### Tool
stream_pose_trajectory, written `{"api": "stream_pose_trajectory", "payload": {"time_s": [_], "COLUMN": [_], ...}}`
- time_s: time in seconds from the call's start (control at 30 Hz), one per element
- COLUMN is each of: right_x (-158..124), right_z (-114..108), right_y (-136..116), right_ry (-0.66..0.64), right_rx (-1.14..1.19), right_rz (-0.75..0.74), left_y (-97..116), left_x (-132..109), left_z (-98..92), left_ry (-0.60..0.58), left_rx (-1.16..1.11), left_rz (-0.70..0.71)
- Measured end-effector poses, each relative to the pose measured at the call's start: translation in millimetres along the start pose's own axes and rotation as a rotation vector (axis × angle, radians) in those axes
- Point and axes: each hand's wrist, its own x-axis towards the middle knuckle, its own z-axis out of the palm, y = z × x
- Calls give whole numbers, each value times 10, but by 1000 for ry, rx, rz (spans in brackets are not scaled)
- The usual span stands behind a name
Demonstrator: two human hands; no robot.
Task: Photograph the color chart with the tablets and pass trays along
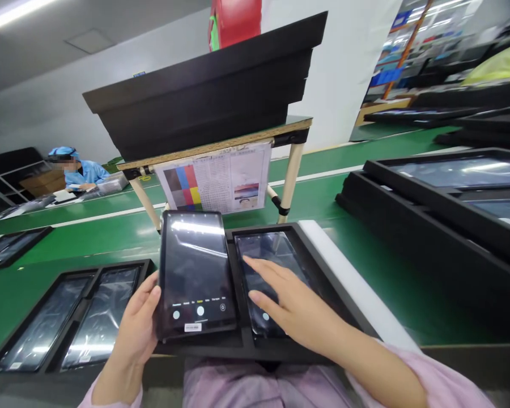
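My left hand [140, 317] grips the left edge of a black tablet [195, 266], thumb on the front and fingers behind. The tablet is tilted up toward me; its lit screen shows a camera app with a row of modes and round buttons, and a small white label sits at the bottom. Over a second tablet [289, 249], lying in the right compartment of a black foam tray [323, 283], hovers my right hand [287, 300], fingers stretched out and holding nothing. Whether its fingertips touch that screen I cannot tell.
Another black tray [51, 320] with two tablets lies left. Stacked trays [403, 238] with tablets stand right. A white foam strip [357, 283] runs beside my tray. Ahead, a small rack [291, 170] carries black trays and a hanging colour chart [216, 181]. A co-worker [83, 170] sits far left.
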Motion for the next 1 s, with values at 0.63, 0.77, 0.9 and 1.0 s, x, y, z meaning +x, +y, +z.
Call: {"api": "stream_pose_trajectory", "payload": {"time_s": [0.63,0.77,0.9,1.0], "right_x": [441,431,417,405], "right_z": [744,776,806,815], "right_y": [-98,-70,-46,-38], "right_ry": [416,420,404,390], "right_rx": [1333,1340,1324,1329], "right_rz": [373,372,373,358], "left_y": [-677,-708,-756,-769], "left_x": [173,144,146,154], "left_z": [209,235,253,256], "left_ry": [17,74,104,131], "left_rx": [499,732,804,850], "left_rz": [732,734,764,801]}}
